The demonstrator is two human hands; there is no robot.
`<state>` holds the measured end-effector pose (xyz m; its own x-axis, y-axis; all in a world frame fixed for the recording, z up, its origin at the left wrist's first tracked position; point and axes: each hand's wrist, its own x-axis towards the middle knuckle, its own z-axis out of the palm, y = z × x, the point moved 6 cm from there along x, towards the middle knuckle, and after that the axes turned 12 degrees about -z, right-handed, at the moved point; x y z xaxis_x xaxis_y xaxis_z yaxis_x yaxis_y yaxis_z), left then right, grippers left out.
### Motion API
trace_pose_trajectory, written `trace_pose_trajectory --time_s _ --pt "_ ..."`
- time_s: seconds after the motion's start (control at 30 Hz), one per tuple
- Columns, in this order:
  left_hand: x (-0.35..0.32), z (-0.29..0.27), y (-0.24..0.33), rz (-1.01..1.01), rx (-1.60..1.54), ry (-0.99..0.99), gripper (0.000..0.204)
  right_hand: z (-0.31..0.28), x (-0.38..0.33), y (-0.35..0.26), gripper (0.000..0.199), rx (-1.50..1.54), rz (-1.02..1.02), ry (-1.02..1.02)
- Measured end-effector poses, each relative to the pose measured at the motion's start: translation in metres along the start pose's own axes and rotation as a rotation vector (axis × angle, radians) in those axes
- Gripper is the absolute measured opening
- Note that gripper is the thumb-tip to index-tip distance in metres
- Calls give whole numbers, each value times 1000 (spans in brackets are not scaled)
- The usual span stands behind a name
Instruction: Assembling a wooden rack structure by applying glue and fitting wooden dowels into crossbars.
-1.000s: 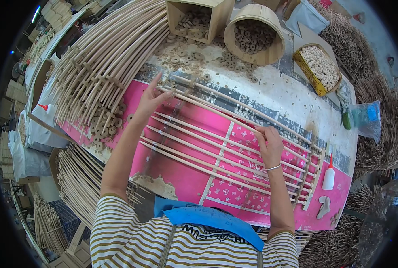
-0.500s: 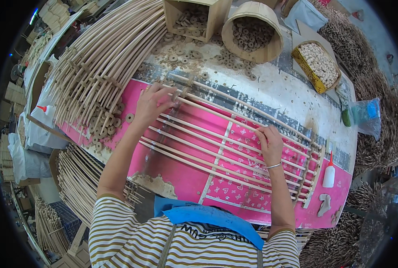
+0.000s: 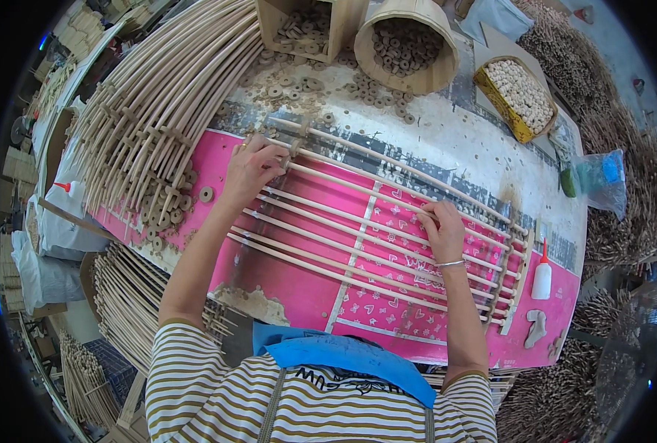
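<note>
Pale wooden rods [image 3: 343,181] lie side by side across the pink sheet, their right ends meeting wooden crosspieces [image 3: 507,273]. My left hand [image 3: 251,171] is at the far left ends, fingertips closed around a small wooden ring at a rod's end, mostly hidden by the fingers. Just beyond them, another wooden ring [image 3: 294,148] sits on the adjoining rod, and one more [image 3: 304,129] is on the farthest rod. Farther right along the rods, my right hand [image 3: 446,230] pinches a rod between thumb and fingers.
Many ringed rods [image 3: 144,111] are heaped at left. A wooden box [image 3: 336,33] and round tub [image 3: 446,63] of rings stand behind; loose rings lie before them. A yellow basket [image 3: 524,129] holds pale beads. At right are a red-tipped white bottle [image 3: 542,282] and a cloth scrap [image 3: 536,328].
My left fingertips have closed in more around the ring at the rod's end, covering more of it. The right hand keeps its pinch on the rod. The whole view has shifted slightly.
</note>
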<state>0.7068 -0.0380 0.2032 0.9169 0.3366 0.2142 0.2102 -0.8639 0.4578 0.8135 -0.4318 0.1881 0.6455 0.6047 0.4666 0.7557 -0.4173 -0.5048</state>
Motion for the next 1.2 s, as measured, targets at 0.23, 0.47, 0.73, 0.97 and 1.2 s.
trace_pose_trajectory --time_s 0.23,0.47,0.73,0.97,1.2 --pt "5 0 -5 67 -123 21 35 7 3 4 14 -145 -137 42" --pt "5 15 -2 56 50 23 39 3 -6 12 14 -228 -51 48" --pt "5 2 -3 69 -97 11 44 12 2 12 18 -245 -99 11" --pt "78 0 -8 1 -90 60 38 -33 -4 -23 18 -177 -25 62" --pt "189 64 -13 111 161 101 40 -20 -5 -41 19 -101 -36 -65"
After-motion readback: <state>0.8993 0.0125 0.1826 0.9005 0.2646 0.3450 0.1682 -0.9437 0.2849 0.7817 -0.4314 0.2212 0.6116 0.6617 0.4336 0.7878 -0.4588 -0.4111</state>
